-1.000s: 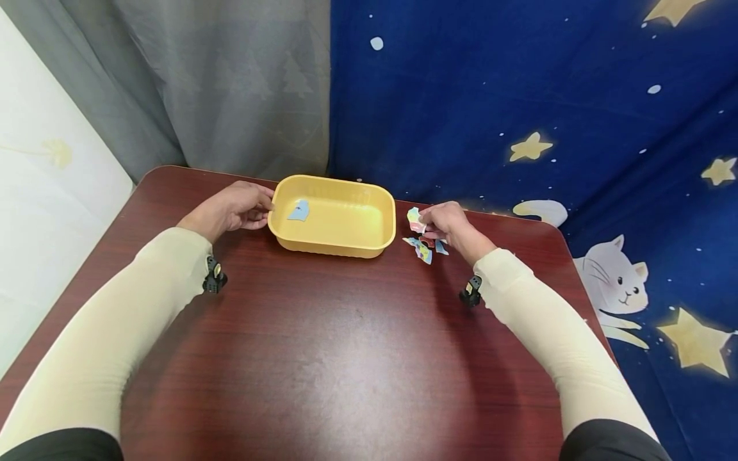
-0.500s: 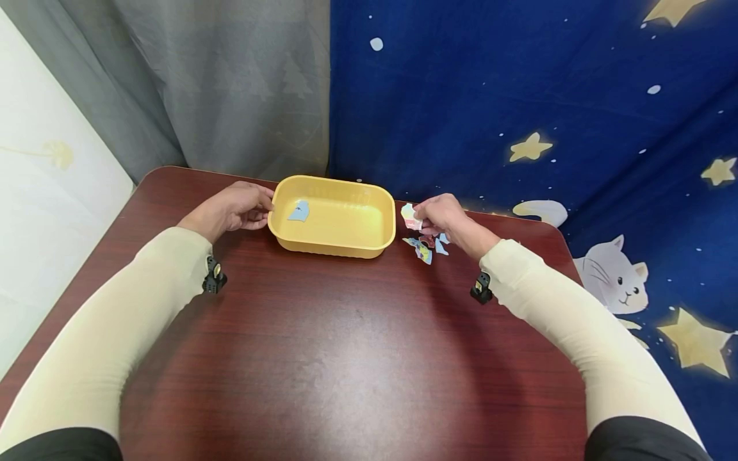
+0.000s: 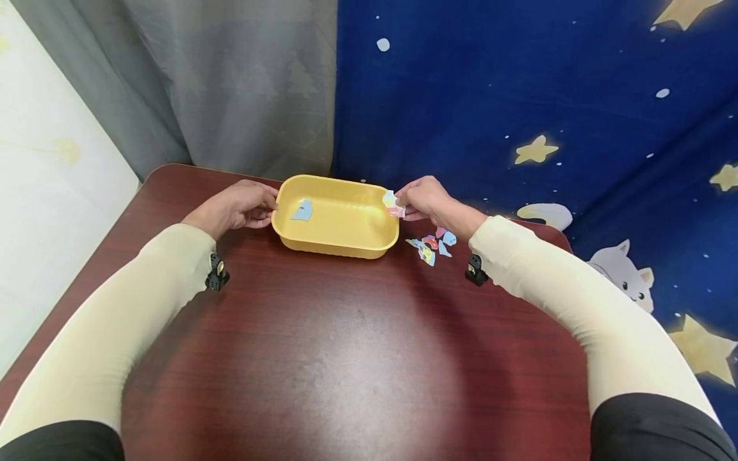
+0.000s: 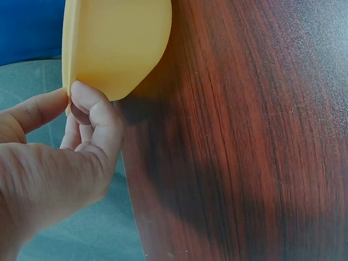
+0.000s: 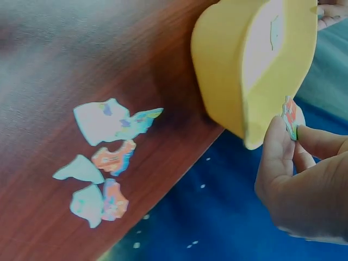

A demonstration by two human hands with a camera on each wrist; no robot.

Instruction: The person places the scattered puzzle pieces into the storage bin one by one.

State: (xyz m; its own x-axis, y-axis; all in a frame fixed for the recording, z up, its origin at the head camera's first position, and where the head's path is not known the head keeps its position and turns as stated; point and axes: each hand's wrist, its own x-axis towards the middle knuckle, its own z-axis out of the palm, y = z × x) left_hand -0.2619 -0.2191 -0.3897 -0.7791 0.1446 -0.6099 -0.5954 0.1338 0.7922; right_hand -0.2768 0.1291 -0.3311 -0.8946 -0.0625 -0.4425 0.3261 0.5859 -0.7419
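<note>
A yellow plastic tub (image 3: 334, 246) stands near the table's back edge, with a light blue torn-edged paper piece (image 3: 302, 210) lying inside at its left end. My left hand (image 3: 245, 203) pinches the tub's left rim between thumb and fingers, as the left wrist view shows close up. Between thumb and fingertips my right hand (image 3: 426, 198) pinches a colourful irregular paper piece (image 3: 394, 203), which overlaps the tub's right rim in the head view. In the right wrist view that hand (image 5: 304, 179) is right beside the tub wall (image 5: 220, 65).
Several colourful irregular paper pieces (image 3: 428, 255) lie loosely together on the dark red wooden table (image 3: 323, 346), to the right of the tub. Behind the table hang a grey curtain (image 3: 242, 83) and a blue star-patterned curtain (image 3: 461, 96).
My right hand has lifted the colourful paper piece off the group and moved left with it to the tub's right rim. My left hand stays on the left rim.
</note>
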